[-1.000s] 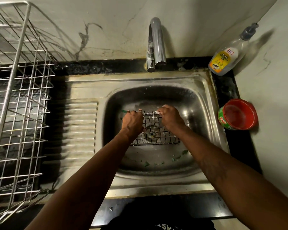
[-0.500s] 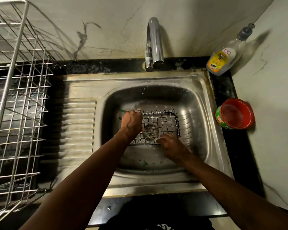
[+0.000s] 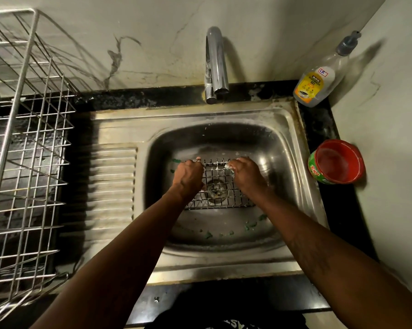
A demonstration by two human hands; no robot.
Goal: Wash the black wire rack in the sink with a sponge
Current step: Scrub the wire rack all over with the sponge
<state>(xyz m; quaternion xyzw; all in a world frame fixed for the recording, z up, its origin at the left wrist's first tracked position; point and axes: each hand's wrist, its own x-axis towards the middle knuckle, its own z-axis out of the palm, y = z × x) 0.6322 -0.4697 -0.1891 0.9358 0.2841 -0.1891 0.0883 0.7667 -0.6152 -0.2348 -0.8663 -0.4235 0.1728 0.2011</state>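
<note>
Curled left hand point(image 3: 188, 173) clamps the black wire rack point(image 3: 220, 198) by its left edge, low in the sink point(image 3: 224, 112); right hand point(image 3: 247, 174) pinches a foamy, mostly hidden sponge point(image 3: 230, 169) at its far edge. Soap could let the rack slip, and its wire tips may shred the sponge.

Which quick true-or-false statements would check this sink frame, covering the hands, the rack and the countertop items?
1. The black wire rack lies in the stainless steel sink basin, over the drain. True.
2. The left hand grips the rack's left side. True.
3. Water streams from the curved chrome tap. False: no water shows at its spout.
4. The red plastic tub sits on the ribbed drainboard. False: it stands on the black counter right of the sink.
5. The right hand holds a pale soapy sponge at the rack's far edge. True, though the sponge is mostly hidden.
</note>
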